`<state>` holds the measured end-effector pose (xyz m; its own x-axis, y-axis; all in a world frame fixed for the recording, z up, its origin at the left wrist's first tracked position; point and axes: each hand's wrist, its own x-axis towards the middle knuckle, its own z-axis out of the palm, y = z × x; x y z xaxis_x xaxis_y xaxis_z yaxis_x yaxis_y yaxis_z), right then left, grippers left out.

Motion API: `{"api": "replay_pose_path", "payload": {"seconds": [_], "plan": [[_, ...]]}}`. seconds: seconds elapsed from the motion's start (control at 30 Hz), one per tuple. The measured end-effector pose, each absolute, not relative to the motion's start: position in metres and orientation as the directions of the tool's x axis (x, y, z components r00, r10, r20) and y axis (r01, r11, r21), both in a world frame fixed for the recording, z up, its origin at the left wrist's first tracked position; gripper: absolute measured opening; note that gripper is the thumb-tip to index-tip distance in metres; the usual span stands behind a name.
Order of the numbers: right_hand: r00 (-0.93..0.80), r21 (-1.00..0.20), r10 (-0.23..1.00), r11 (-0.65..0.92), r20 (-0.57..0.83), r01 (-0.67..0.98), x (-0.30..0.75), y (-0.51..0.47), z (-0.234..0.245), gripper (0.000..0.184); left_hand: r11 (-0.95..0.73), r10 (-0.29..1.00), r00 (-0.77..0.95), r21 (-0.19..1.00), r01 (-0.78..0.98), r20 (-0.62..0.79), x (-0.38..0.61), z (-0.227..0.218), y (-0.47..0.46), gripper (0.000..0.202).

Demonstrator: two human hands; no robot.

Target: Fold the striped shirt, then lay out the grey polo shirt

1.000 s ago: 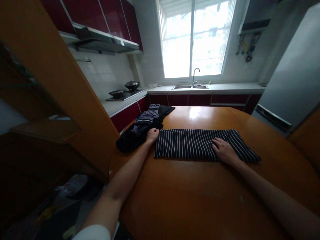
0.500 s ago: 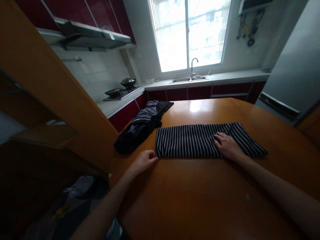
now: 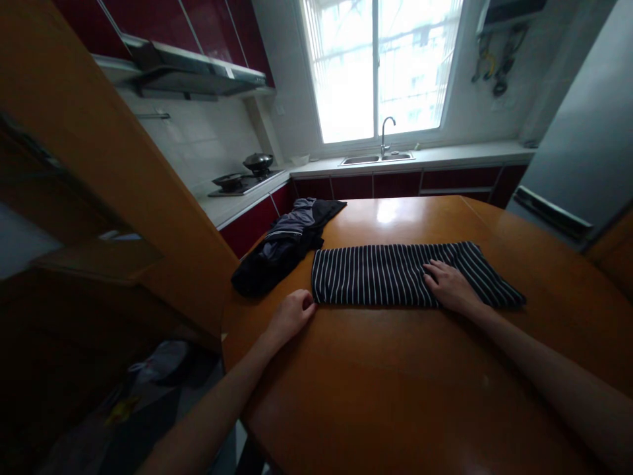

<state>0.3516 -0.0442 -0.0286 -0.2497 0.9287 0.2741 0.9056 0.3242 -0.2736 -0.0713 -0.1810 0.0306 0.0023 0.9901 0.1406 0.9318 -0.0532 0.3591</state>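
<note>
Lying flat across the middle of the round orange-brown wooden counter (image 3: 395,396), the black cloth with thin white stripes (image 3: 386,285) is already folded into a long narrow band, its edges fairly even. The right hand (image 3: 448,287) rests palm-down on the band's right part, fingers spread, grip wide and holding nothing. The left hand (image 3: 291,315) sits loosely curled at the band's near left corner; whether it pinches the hem, I cannot tell. A crumpled dark garment with grey panels (image 3: 284,247) waits unfolded just beside it.
</note>
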Motion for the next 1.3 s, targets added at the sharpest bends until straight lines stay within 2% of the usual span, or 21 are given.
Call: {"api": "replay_pose_path", "payload": {"seconds": [0.1,0.27,0.43,0.67,0.83,0.9,1.03,1.17,1.3], "plan": [[-0.252,-0.272,0.929,0.325,0.271,0.906,0.352,-0.044,-0.028,0.055,-0.052,0.987,0.007,0.276,0.960,0.161,-0.067,0.035,-0.181,0.008],[-0.249,-0.257,0.931,0.318,0.267,0.913,0.351,-0.045,-0.027,0.054,-0.025,0.956,-0.005,0.099,0.995,0.293,-0.073,0.049,-0.188,0.010],[-0.247,-0.256,0.929,0.318,0.275,0.913,0.351,-0.045,-0.027,0.055,-0.014,0.941,-0.004,0.051,0.999,0.339,-0.076,0.052,-0.191,0.011],[-0.246,-0.275,0.934,0.316,0.259,0.908,0.350,-0.046,-0.025,0.055,0.004,0.904,-0.071,0.158,0.987,0.421,-0.085,0.048,-0.191,0.014],[-0.242,-0.283,0.931,0.318,0.272,0.905,0.350,-0.045,-0.026,0.053,0.032,0.943,-0.180,0.458,0.888,0.282,-0.095,0.032,-0.178,0.013],[-0.244,-0.281,0.929,0.322,0.278,0.904,0.350,-0.045,-0.025,0.052,0.055,0.943,-0.220,0.536,0.843,0.250,-0.097,0.026,-0.174,0.018],[-0.252,-0.274,0.927,0.328,0.279,0.904,0.349,-0.047,-0.024,0.053,0.001,0.978,-0.112,0.537,0.844,0.175,-0.096,0.023,-0.173,0.028],[-0.250,-0.266,0.925,0.327,0.286,0.907,0.348,-0.048,-0.022,0.053,-0.040,0.991,-0.038,0.555,0.831,0.129,-0.097,0.025,-0.175,0.020],[-0.250,-0.265,0.922,0.331,0.296,0.906,0.349,-0.047,-0.024,0.053,-0.043,0.987,-0.042,0.500,0.865,0.158,-0.103,0.027,-0.177,0.014]]}}
